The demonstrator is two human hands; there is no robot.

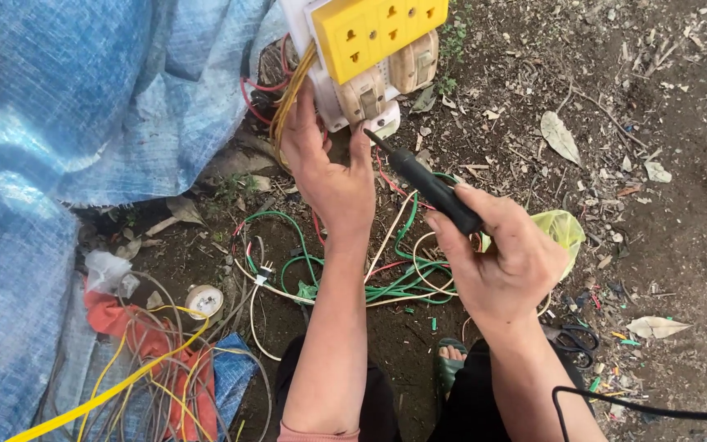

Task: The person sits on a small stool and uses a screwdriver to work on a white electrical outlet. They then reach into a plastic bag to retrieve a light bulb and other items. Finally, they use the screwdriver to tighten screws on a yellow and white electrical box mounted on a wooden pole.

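Dirt ground (681,205), tangled wires (345,270); hands gripping switchboard (370,57) and black screwdriver (431,184).

Outdoor spot, bare dark soil ground (681,213) – daylight, flat, no hard shadows. Dry leaves (560,136), twigs, small plastic scraps scattered over dirt at right. Blue woven tarp (51,123) covers whole left side, crumpled, edge frayed. Few green weeds (454,41) at top. Lower left: heap of yellow and grey wires (137,368) over red cloth (128,323), roll of tape (204,299) just beside. Loose green, white, red wires (407,282) tangled on soil at centre – black scissors (576,340) at right.
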